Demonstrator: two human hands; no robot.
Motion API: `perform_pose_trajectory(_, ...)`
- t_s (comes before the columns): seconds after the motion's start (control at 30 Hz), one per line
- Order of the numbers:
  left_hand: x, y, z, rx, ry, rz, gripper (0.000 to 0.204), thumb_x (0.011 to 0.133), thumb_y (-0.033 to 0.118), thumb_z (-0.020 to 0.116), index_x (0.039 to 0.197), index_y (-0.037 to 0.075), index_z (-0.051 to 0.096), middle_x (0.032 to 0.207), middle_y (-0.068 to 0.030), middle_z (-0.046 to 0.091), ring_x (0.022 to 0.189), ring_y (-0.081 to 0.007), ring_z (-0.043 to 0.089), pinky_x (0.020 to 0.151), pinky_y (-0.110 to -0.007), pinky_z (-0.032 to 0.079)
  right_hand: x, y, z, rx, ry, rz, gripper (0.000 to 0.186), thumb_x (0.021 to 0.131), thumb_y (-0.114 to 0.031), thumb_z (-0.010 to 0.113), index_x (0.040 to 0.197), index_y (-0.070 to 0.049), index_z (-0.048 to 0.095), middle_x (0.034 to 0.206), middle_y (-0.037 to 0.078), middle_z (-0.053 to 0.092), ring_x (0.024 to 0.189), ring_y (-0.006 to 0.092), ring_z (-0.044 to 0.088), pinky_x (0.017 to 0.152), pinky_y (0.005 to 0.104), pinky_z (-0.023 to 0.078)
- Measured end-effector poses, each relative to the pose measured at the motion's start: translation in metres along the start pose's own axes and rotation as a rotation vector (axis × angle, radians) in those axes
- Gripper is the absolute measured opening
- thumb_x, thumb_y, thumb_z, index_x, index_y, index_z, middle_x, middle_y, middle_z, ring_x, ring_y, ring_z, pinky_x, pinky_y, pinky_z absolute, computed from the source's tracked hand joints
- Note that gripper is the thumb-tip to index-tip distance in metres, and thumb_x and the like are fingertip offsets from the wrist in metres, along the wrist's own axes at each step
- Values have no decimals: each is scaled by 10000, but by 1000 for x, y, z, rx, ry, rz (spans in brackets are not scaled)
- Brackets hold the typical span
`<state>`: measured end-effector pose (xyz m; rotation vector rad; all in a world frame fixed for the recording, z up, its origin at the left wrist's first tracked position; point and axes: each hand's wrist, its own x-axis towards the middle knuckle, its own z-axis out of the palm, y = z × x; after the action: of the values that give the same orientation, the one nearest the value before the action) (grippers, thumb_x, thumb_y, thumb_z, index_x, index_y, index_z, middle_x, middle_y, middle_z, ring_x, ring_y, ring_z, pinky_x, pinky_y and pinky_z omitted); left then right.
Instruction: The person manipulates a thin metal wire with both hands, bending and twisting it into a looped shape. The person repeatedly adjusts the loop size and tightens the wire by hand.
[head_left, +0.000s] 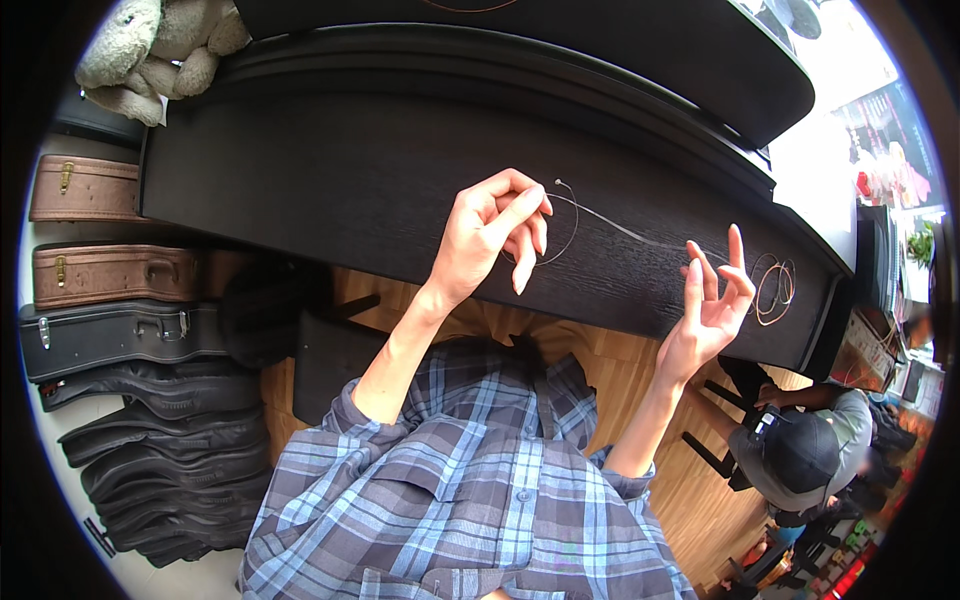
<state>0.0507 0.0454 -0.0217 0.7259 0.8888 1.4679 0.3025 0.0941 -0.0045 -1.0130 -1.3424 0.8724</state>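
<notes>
Near the middle, my left hand (490,225) pinches a thin silvery string (625,230) with thumb and index finger, the other fingers curled loosely. The string has a small pale end above those fingertips and a loop hanging beside them. It stretches rightward to my right hand (710,310), which holds it lightly at the fingertips, index finger raised. Both hands are over the front of a black wooden surface (350,180), like a closed piano. A loose coil of copper-coloured string (775,290) shows just right of my right hand, over that surface.
Stacked instrument cases (125,330) stand on the left, below a grey plush toy (155,55). A black seat (335,365) is under the edge. At lower right, another person in a black cap (800,450) sits low beside shelves with small items on the wooden floor (700,500).
</notes>
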Motion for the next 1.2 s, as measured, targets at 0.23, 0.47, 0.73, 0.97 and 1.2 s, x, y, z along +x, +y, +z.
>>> perform_pose_trajectory(0.23, 0, -1, 4, 23, 44, 26, 227, 1070, 185, 529, 977, -14, 585, 721, -117, 655, 472, -179, 652, 419, -279, 536, -26, 1, 0, -541, -129, -346, 263, 776, 41, 827, 835, -74, 597, 1070, 86, 575, 990, 217, 562, 841, 381, 479)
perform_pose_trajectory(0.47, 0, -2, 4, 40, 59, 36, 236, 1073, 191, 524, 975, -15, 582, 716, -120, 654, 469, -187, 652, 413, -281, 532, -22, 1, 6, -528, -325, -261, 178, 860, 101, 668, 922, -65, 652, 1060, 91, 644, 1025, 269, 602, 855, 378, 496)
perform_pose_trajectory(0.73, 0, -1, 3, 25, 47, 17, 240, 1071, 198, 529, 977, -17, 583, 713, -120, 653, 460, -182, 645, 408, -279, 525, 3, -11, 28, -321, -254, -73, 142, 1027, -56, 584, 1129, -15, 673, 975, 55, 674, 749, 95, 605, 719, 244, 488)
perform_pose_trajectory(0.97, 0, -2, 2, 16, 48, -5, 245, 1071, 203, 530, 983, -17, 591, 714, -121, 655, 458, -175, 643, 403, -270, 518, -14, -19, 58, -338, -394, -185, 376, 928, 33, 675, 1291, -61, 666, 1167, 100, 693, 867, 159, 698, 814, 299, 572)
perform_pose_trajectory(1.2, 0, 1, 2, 2, 17, -23, 253, 1072, 202, 526, 983, -20, 608, 709, -118, 661, 459, -169, 642, 398, -257, 506, -5, -6, 73, -318, -300, -216, 306, 931, 26, 678, 1225, -57, 697, 1112, 103, 732, 997, 207, 730, 893, 314, 569)
